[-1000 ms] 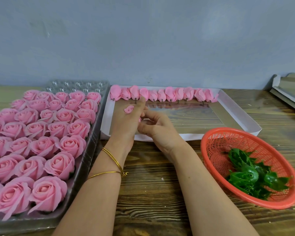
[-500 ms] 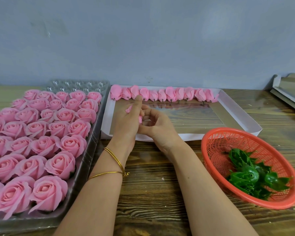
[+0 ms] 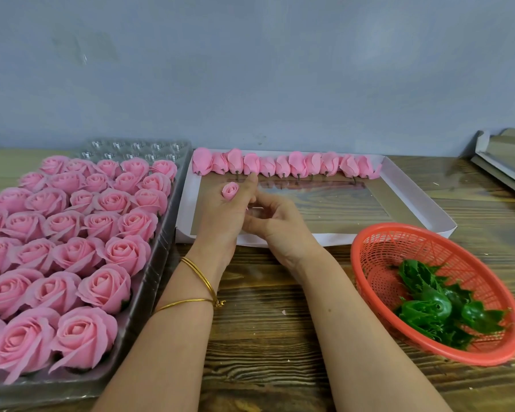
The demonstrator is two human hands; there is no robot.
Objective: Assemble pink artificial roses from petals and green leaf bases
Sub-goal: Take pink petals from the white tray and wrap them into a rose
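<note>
A small pink rosebud (image 3: 230,190), tightly rolled with its spiral centre facing up, sits at the fingertips of the left hand (image 3: 223,217), which is curled around it from below. The right hand (image 3: 275,224) is pressed against the left from the side, its fingers bent inward and touching the left palm; whether it pinches anything of its own I cannot tell.

Both hands hover over the near edge of a shallow white cardboard box (image 3: 416,200) with a glossy bottom. Just beyond the fingertips, along the box's far wall, a row of loose pink petal pieces (image 3: 283,165) stands side by side, short dark stems showing beneath some.

To the left of the left hand a clear plastic tray (image 3: 158,254) is packed with finished pink roses (image 3: 72,233), fully opened and set in neat rows; its far cells show bare. To the right of the right forearm an orange mesh basket (image 3: 378,248) holds a heap of green leaf bases (image 3: 437,310). Two thin gold bangles (image 3: 201,285) circle the left wrist. All rests on a dark wood-grain desk (image 3: 265,337).
</note>
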